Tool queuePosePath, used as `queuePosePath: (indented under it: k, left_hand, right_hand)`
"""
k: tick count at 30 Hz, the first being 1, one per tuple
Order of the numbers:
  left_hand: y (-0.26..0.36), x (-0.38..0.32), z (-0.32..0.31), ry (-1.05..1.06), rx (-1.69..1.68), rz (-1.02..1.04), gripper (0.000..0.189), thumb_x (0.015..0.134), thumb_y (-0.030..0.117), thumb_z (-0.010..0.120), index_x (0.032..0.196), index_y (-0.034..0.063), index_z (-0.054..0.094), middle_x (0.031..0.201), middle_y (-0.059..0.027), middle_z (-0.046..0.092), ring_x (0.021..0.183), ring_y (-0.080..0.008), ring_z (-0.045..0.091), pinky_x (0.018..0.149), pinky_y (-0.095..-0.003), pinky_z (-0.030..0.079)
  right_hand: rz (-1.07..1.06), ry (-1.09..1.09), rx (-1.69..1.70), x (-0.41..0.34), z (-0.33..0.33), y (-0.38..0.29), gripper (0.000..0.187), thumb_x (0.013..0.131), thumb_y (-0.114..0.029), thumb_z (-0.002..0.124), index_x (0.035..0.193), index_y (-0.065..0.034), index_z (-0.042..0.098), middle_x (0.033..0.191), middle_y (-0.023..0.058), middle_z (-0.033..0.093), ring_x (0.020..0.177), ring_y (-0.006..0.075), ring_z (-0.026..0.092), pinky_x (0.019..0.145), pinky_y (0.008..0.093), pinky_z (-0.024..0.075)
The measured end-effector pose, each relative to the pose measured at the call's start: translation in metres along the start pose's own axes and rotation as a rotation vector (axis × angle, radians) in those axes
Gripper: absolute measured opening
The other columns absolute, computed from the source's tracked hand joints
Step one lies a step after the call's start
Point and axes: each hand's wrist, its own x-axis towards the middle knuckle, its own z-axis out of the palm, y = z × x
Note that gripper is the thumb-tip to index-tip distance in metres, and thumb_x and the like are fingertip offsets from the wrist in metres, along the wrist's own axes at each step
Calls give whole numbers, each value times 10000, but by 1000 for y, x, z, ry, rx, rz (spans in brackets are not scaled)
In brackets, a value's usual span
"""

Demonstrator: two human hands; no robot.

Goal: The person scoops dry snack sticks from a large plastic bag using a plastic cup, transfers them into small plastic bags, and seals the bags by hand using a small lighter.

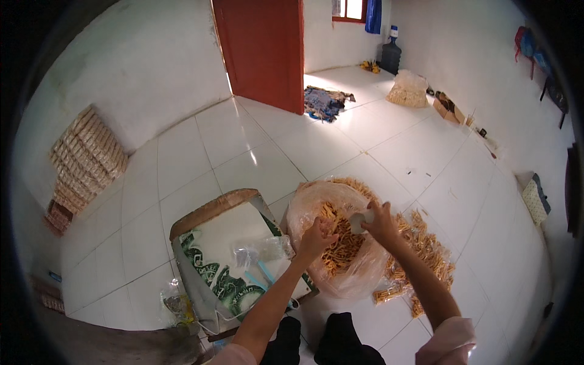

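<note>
A large clear plastic bag (365,278) stands open on the floor before me, with brown stick-shaped snacks (343,248) inside. Over its left part is my left hand (319,235), its fingers curled on a small clear packet that seems to hold some snack sticks. My right hand (381,223) grips a whitish translucent cup (360,222) above the snacks, its mouth tilted toward the left hand. Small filled snack packets (424,255) lie heaped on the floor right of the bag. How full the cup is cannot be seen.
At left, a cardboard-edged tray (214,207) holds empty clear pouches (264,250) and light-blue strips (265,271). Stacked packets (89,157) lean by the left wall. A red door (260,54), a cloth mat (326,102) and another snack bag (408,91) are farther off.
</note>
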Motion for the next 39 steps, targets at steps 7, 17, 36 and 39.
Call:
queuePosePath:
  k: [7, 17, 36, 39]
  left_hand:
    - [-25, -1, 12, -3, -61, 137, 485, 707, 284, 700, 1063, 63, 456, 891, -86, 591, 717, -162, 574, 648, -296, 469]
    - [-21, -5, 8, 7, -27, 173, 449, 717, 261, 697, 1053, 65, 471, 819, -59, 568, 682, -133, 551, 630, -267, 463]
    - [-35, 2, 4, 91, -64, 197, 357, 733, 192, 687, 1003, 58, 495, 795, -40, 548, 664, -115, 528, 605, -252, 451]
    - [-34, 6, 5, 94, -101, 194, 353, 735, 189, 684, 1004, 61, 494, 780, -31, 536, 658, -108, 522, 599, -249, 448]
  right_hand:
    - [97, 131, -8, -35, 138, 72, 576, 639, -186, 717, 1132, -70, 442, 1136, 276, 333, 1008, 433, 413, 833, 476, 387]
    - [-217, 232, 343, -7, 45, -4, 309, 752, 19, 519, 1047, -65, 561, 1041, 141, 526, 975, 330, 461, 839, 384, 393]
    - [-473, -37, -374, -36, 126, 86, 617, 640, -139, 685, 1201, -128, 429, 1122, 152, 420, 1032, 394, 414, 859, 468, 394]
    - [-349, -123, -534, -24, 157, 102, 540, 644, -118, 656, 1146, -61, 464, 1139, 159, 420, 1041, 375, 420, 817, 449, 415]
